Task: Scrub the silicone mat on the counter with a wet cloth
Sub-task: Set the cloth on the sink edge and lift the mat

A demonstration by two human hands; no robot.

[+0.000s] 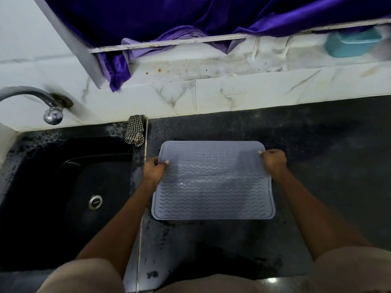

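Both hands, left hand [156, 167] and right hand [273, 159], pinch the grey, wavy-ribbed, wet-sheened silicone mat [213, 182].

Dark counter [317, 144] under mat [213, 187], cloth [134, 132]

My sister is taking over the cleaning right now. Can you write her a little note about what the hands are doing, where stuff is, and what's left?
Left hand: pinching the mat's left edge.
Right hand: pinching the mat's right edge.
Mat: lying on the dark counter, just right of the sink, with some wet shine in its middle.
Checkered cloth: bunched at the sink's back corner, untouched by either hand.
Done: mat is in place on the counter.
Left: pick up the cloth and scrub the mat. Whether the cloth is wet can't be told.
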